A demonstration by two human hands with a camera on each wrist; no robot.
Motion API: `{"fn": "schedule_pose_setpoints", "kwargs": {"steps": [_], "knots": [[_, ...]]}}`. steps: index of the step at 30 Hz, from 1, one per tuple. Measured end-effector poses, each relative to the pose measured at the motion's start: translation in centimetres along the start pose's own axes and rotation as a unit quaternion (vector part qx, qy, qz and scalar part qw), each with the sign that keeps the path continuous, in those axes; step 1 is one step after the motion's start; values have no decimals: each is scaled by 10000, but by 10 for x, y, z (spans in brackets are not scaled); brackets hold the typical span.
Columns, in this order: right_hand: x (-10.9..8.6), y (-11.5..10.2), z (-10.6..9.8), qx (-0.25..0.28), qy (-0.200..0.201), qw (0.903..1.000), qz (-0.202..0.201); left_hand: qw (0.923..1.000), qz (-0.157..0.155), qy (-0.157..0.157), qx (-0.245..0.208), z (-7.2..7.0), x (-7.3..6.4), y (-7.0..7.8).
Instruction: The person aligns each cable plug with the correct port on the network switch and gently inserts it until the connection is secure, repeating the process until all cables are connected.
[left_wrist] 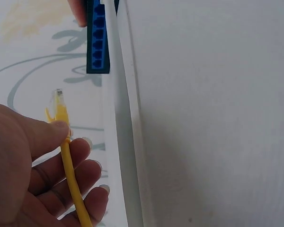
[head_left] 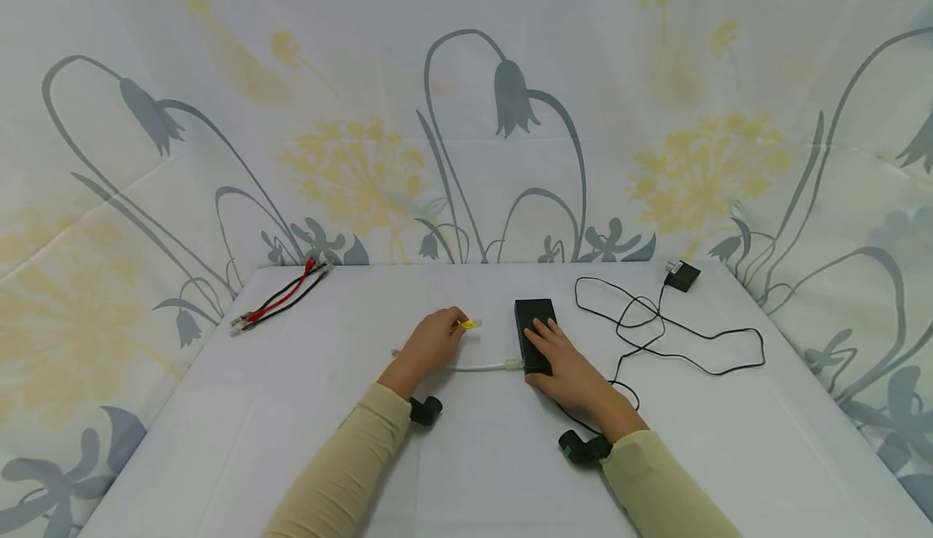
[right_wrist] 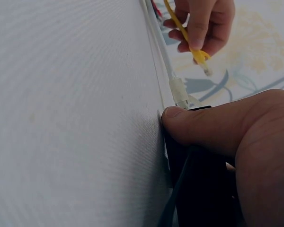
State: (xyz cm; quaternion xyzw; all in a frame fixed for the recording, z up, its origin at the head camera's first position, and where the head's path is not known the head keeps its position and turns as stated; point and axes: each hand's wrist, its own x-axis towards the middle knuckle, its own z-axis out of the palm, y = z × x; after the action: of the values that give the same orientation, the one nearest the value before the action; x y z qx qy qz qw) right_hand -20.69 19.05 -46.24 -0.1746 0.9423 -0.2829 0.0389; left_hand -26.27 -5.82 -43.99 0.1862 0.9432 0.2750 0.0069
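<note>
My left hand [head_left: 432,339] pinches a yellow Ethernet cable [left_wrist: 70,163] between thumb and forefinger, just behind its clear plug [left_wrist: 58,98]. The other fingers curl loosely beside the cable. The plug points toward a black network switch [head_left: 535,311], with a gap between them. A row of blue ports [left_wrist: 98,45] faces the left hand. My right hand [head_left: 564,360] holds the switch, fingers across its top and thumb at its near end. A white Ethernet cable [head_left: 477,368] has its plug [right_wrist: 178,90] in a port near that thumb; its other end passes behind the left hand.
A black power adapter [head_left: 683,275] lies at the back right, its thin black cord [head_left: 717,372] looped on the white table [head_left: 481,457]. Red and black cables [head_left: 280,301] with clear ends lie at the back left. A flowered cloth [head_left: 466,157] hangs behind the table.
</note>
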Motion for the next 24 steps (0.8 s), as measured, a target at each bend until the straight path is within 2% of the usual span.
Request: {"fn": "schedule_pose_setpoints", "kwargs": {"steps": [11, 19, 24], "knots": [[1, -1, 0, -17, -49, 10000, 55, 9998, 205, -14, -21, 6, -2, 5], [-1, -1, -1, -11, 5, 10000, -85, 9982, 474, -57, 354, 11, -1, 7], [-1, -1, -1, -32, 0, 10000, -78, 9981, 463, -199, 341, 13, -1, 10]]}}
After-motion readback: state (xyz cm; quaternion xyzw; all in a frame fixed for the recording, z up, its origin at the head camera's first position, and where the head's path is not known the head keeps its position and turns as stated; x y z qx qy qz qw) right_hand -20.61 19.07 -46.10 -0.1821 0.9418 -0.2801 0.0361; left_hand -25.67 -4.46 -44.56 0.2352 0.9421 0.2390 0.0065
